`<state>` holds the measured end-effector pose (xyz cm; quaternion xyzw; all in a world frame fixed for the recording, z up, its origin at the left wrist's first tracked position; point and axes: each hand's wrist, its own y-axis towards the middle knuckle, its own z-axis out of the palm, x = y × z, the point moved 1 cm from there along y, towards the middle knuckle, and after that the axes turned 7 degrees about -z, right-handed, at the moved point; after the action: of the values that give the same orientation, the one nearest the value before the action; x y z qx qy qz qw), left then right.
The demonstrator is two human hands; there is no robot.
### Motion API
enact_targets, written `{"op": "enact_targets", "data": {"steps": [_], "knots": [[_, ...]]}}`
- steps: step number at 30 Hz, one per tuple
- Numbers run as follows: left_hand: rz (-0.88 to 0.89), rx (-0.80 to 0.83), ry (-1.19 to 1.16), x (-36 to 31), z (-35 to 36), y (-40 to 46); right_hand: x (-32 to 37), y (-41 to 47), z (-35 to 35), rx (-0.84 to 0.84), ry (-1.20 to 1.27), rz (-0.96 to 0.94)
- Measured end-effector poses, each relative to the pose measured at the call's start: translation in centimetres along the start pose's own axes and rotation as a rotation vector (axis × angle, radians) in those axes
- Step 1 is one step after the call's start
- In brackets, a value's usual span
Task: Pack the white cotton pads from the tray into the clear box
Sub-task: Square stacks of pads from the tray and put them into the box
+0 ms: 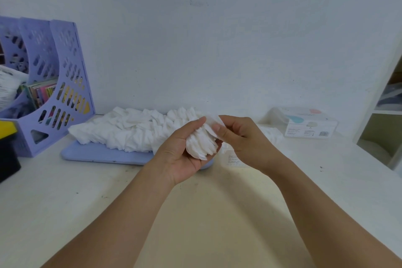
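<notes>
Scuffed white desk [65,202], seemingly plaster wall [217,39]

hands: 2 are seen, left hand [185,154] and right hand [239,135]
trays: 1 lilac tray [104,154]
cotton pads [121,130]: way too many heaped to be counted
clear boxes: 1, clear box [304,124]
file racks: 1 purple file rack [50,85]
</notes>
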<state>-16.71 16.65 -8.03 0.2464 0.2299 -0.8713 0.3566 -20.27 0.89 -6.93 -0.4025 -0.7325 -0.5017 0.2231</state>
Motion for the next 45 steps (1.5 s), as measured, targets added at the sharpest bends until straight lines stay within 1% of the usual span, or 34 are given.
{"op": "enact_targets", "data": {"steps": [4,6,11,14,19,26,31,35,42,45], "knots": [[-0.012,-0.009,-0.020,0.1,0.3,-0.1,-0.9,0.2,1.0,-0.203,-0.220,-0.109],[-0.015,-0.006,-0.042,0.2,0.3,-0.1,-0.6,0.0,1.7,-0.255,-0.249,-0.159],[-0.006,-0.028,-0.074,-0.1,0.2,-0.1,0.0,-0.4,2.8,-0.143,-0.283,-0.203],[-0.015,-0.033,-0.063,-0.2,0.1,0.0,-0.2,-0.6,2.8,-0.103,-0.302,-0.196],[-0.014,-0.036,-0.077,-0.2,0.1,0.0,-1.0,-0.5,2.7,-0.087,-0.472,-0.186],[0.026,-0.072,-0.034,-0.3,-0.1,0.1,0.8,-0.6,3.1,-0.004,-0.361,-0.218],[-0.004,-0.014,-0.017,-0.5,0.1,-0.2,0.8,-0.4,2.4,-0.041,-0.288,-0.161],[-0.017,0.010,-0.030,-0.3,0.2,-0.1,0.1,-0.3,2.1,-0.080,-0.341,-0.185],[-0.033,0.048,-0.050,0.0,0.3,0.0,-0.3,-0.2,1.9,-0.288,-0.488,-0.220],[-0.037,0.054,-0.045,0.1,0.3,-0.1,-0.3,-0.3,2.2,-0.238,-0.519,-0.207]]}}
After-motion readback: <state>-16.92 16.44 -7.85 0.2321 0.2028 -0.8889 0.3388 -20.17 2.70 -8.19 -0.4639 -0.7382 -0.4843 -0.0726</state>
